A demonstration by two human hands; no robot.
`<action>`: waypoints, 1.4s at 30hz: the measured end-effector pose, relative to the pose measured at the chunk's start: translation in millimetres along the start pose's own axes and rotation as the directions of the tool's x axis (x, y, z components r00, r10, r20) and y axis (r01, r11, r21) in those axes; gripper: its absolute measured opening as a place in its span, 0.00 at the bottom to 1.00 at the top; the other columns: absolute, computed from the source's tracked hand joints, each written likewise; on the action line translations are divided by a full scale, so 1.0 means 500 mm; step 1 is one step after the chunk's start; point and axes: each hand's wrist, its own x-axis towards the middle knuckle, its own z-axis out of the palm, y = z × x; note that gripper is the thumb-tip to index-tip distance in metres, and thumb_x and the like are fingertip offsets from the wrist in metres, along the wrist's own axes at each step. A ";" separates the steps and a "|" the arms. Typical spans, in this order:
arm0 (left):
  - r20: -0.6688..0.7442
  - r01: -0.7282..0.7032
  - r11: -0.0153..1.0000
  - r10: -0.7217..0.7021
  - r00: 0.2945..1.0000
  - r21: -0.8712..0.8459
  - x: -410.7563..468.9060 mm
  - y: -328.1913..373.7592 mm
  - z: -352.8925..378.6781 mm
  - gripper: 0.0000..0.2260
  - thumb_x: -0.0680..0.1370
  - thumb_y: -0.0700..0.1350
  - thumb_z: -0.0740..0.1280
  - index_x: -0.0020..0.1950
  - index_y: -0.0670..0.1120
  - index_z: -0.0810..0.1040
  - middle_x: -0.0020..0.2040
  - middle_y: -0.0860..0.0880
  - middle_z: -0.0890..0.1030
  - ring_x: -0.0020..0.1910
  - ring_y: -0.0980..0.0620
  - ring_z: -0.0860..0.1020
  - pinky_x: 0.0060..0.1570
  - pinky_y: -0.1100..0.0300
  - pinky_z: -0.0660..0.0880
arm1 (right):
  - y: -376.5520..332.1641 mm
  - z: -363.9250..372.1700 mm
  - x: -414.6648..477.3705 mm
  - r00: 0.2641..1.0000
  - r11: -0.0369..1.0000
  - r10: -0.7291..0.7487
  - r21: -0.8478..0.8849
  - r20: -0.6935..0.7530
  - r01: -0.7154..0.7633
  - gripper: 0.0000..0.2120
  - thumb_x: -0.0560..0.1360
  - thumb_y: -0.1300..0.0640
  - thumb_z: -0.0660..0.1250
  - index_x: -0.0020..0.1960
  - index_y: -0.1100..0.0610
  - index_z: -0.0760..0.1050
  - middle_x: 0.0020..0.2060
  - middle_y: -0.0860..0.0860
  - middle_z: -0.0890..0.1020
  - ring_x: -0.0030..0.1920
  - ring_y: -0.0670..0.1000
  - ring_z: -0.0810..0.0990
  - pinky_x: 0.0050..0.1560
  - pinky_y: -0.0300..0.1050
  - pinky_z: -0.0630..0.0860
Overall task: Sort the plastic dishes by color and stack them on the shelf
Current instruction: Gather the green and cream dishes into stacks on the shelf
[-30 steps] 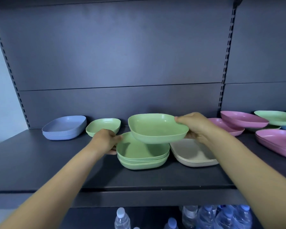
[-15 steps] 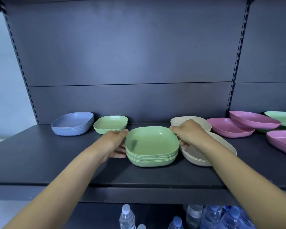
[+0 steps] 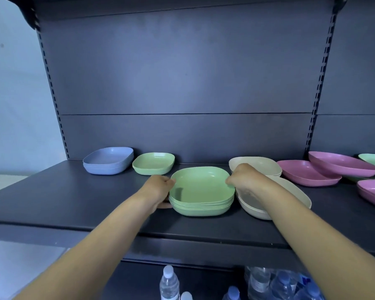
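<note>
The green stack (image 3: 201, 191) (several dishes nested one inside another) sits at the middle of the shelf (image 3: 74, 202). The left hand (image 3: 158, 188) curls round its nine o'clock rim. The right hand (image 3: 239, 180) pinches its two o'clock corner. Beige dishes (image 3: 290, 191) lie nested at three o'clock, a lone green dish (image 3: 153, 163) at eleven, a blue stack (image 3: 108, 161) at ten and pink dishes (image 3: 307, 173) at two.

No readable text, labels or numbers; water bottles (image 3: 169, 285) labels illegible.

Dark panelled shelving unit (image 3: 182, 72) beside a pale wall (image 3: 15, 105) (water bottles (image 3: 169, 284) below).
</note>
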 end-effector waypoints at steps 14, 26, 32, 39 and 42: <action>0.140 -0.153 0.955 0.120 0.983 0.255 0.179 0.129 -0.042 0.12 0.80 0.37 0.55 0.56 0.40 0.77 0.46 0.40 0.78 0.38 0.45 0.77 0.30 0.61 0.80 | -0.051 -0.032 0.146 0.982 0.765 0.154 0.617 0.106 -0.186 0.08 0.77 0.68 0.58 0.40 0.65 0.71 0.22 0.57 0.79 0.33 0.55 0.77 0.30 0.45 0.79; 0.211 -0.184 0.850 0.089 0.973 0.493 0.395 0.119 -0.036 0.10 0.75 0.31 0.62 0.34 0.39 0.73 0.22 0.47 0.75 0.22 0.53 0.76 0.30 0.62 0.79 | -0.068 0.005 0.297 0.974 0.875 0.227 0.434 0.018 -0.212 0.11 0.76 0.72 0.60 0.35 0.66 0.69 0.24 0.59 0.76 0.21 0.53 0.76 0.16 0.40 0.74; 0.230 -0.197 0.711 0.051 0.972 0.675 0.425 0.122 -0.027 0.10 0.75 0.34 0.66 0.34 0.43 0.72 0.14 0.57 0.72 0.15 0.63 0.72 0.24 0.73 0.71 | -0.062 0.014 0.318 0.974 0.938 0.226 0.265 0.023 -0.224 0.13 0.74 0.73 0.62 0.32 0.65 0.69 0.13 0.54 0.72 0.14 0.48 0.73 0.16 0.37 0.72; 0.209 -0.244 0.556 0.126 0.970 0.795 0.426 0.114 -0.023 0.17 0.75 0.38 0.62 0.26 0.45 0.68 0.11 0.54 0.68 0.17 0.61 0.69 0.30 0.66 0.67 | -0.059 0.021 0.317 0.982 0.955 0.182 0.232 0.040 -0.187 0.13 0.76 0.70 0.63 0.33 0.64 0.69 0.22 0.55 0.74 0.27 0.51 0.73 0.18 0.36 0.73; 0.232 -0.261 0.609 0.128 0.964 0.749 0.429 0.112 -0.026 0.13 0.76 0.37 0.64 0.31 0.43 0.71 0.12 0.57 0.69 0.26 0.56 0.74 0.28 0.71 0.71 | -0.056 0.025 0.319 0.982 0.952 0.186 0.241 0.044 -0.191 0.13 0.77 0.68 0.63 0.34 0.64 0.68 0.14 0.51 0.73 0.25 0.50 0.74 0.17 0.35 0.72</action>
